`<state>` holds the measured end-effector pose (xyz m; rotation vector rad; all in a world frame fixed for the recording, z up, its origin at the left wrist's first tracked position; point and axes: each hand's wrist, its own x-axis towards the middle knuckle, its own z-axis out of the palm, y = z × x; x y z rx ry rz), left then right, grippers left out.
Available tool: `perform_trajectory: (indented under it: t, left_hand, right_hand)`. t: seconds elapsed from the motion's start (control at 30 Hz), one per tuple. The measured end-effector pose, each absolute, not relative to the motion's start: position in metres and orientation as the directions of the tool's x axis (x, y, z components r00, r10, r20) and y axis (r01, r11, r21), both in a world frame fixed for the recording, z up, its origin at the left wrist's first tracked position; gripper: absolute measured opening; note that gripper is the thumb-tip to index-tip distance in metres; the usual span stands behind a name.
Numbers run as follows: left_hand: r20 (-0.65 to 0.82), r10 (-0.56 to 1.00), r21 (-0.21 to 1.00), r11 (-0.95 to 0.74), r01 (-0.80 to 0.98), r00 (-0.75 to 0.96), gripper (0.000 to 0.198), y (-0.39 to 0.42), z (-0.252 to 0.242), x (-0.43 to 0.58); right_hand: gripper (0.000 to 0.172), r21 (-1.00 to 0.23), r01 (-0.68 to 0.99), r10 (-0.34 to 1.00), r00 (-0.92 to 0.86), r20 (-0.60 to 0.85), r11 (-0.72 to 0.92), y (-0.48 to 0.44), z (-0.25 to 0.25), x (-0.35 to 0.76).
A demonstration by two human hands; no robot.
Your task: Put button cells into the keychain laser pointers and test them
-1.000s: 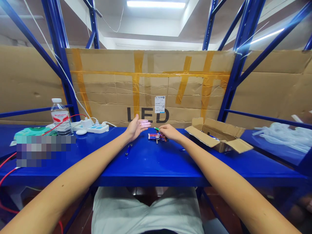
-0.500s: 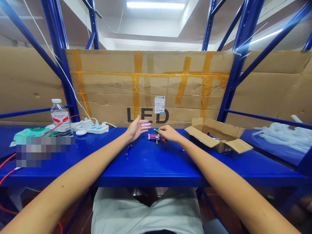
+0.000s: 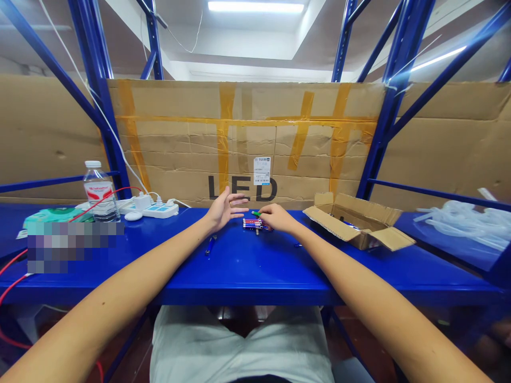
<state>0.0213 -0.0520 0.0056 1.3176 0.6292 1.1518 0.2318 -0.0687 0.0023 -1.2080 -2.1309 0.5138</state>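
A small row of coloured pens lies on the blue table in front of me. My right hand rests on their right end, fingers pinched round a green pen. My left hand hovers just left of the pens, palm turned inward, fingers stretched out and holding nothing. A single dark pen lies alone on the table nearer to me, under my left forearm.
An open cardboard box sits to the right, with clear plastic bags beyond it. At left stand a water bottle, a white power strip and a green packet. A taped cardboard wall closes the back.
My left hand's fingers have spread a little and shifted slightly toward the pens. My right hand stays on the pens with the green one.
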Motion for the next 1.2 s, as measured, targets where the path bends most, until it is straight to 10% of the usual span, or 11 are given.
perform_trajectory:
  t: [1.2]
  left_hand:
    - [0.270,0.899,0.942,-0.174,-0.287,0.344,0.073,-0.0447,0.0037,0.0174]
  right_hand:
    - [0.022,-0.526,0.675,0.850,-0.335,0.406,0.517,-0.0682,0.0057,0.2333]
